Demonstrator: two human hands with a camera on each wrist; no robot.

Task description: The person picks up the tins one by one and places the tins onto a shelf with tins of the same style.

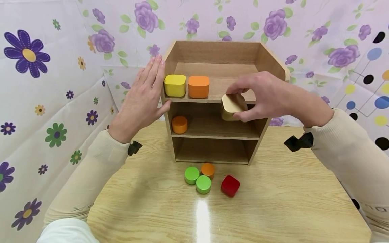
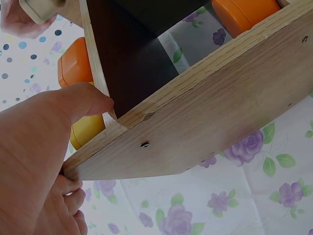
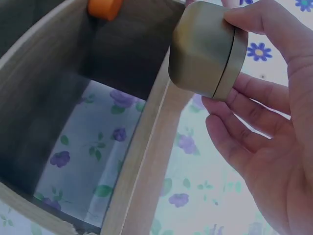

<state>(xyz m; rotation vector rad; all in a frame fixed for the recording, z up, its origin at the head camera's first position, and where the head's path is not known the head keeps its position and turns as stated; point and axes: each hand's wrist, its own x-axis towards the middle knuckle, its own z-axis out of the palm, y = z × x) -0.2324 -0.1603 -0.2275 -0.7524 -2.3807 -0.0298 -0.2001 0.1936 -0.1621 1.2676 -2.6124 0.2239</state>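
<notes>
My right hand point(image 1: 264, 92) pinches a gold tin with rounded corners point(image 1: 233, 107) between thumb and fingers, in front of the right part of a small wooden shelf point(image 1: 215, 137). In the right wrist view the gold tin point(image 3: 203, 51) shows its lid seam and is tilted. With its fingers straight, my left hand point(image 1: 141, 94) lies along the shelf's left side. Its thumb touches the front edge, as the left wrist view also shows. On the top board stand a yellow rounded-square tin point(image 1: 175, 85) and an orange one point(image 1: 199, 86).
A round orange tin point(image 1: 179, 124) stands on the middle board at the left. Before the shelf, on the wooden table point(image 1: 152, 202), lie two green round tins point(image 1: 203, 184), another orange one point(image 1: 208, 170) and a red squarish tin point(image 1: 230, 186). Flowered cloth point(image 1: 206, 20) hangs behind.
</notes>
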